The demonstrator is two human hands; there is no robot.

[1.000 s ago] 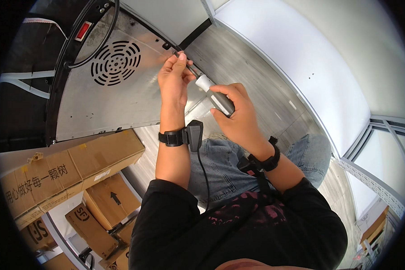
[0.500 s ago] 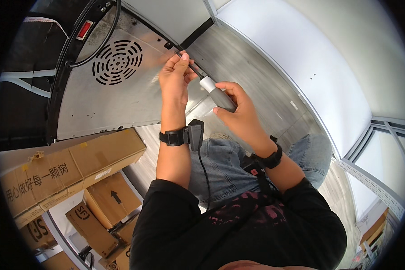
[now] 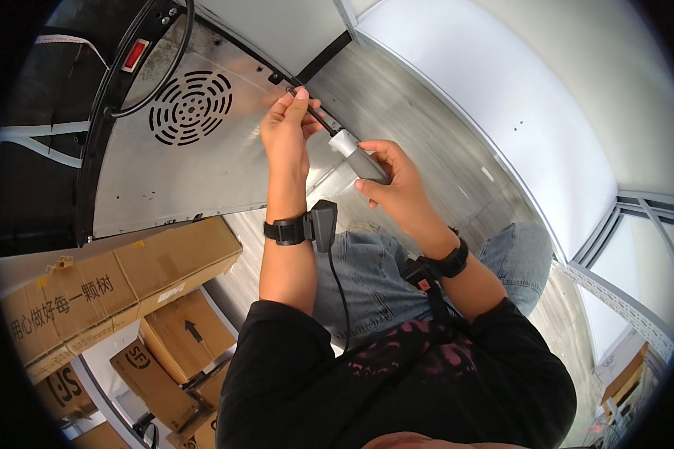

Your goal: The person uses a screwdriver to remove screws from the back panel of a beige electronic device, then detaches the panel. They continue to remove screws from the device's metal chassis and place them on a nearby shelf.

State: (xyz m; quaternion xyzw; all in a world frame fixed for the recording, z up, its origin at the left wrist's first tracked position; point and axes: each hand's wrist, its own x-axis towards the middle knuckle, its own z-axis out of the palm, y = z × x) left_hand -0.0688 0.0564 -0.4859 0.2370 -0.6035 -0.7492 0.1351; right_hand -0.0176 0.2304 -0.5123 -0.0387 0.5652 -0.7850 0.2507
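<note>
A grey and silver electric screwdriver [image 3: 367, 166] with a long dark shaft [image 3: 319, 118] slants up and left toward the edge of a bare metal panel [image 3: 202, 179]. My right hand [image 3: 401, 183] grips its body, fingers on one side and thumb on the other. My left hand [image 3: 286, 127] pinches the shaft near its tip, thumb and forefinger together at the panel's edge. Whether the tip sits in a screw is hidden by the left fingers. Small holes and dark fittings line that edge.
The panel has a round slotted vent [image 3: 191, 108], with a black cable [image 3: 178, 71] and a red switch [image 3: 135, 55] beside it. Cardboard boxes [image 3: 180, 251] stand at the lower left. A white cabinet [image 3: 487, 90] rises on the right above the grey wood-look floor [image 3: 419, 97].
Both hands keep their grips on the screwdriver, which has shifted very slightly. The panel and vent appear a little further left and lower in the view.
</note>
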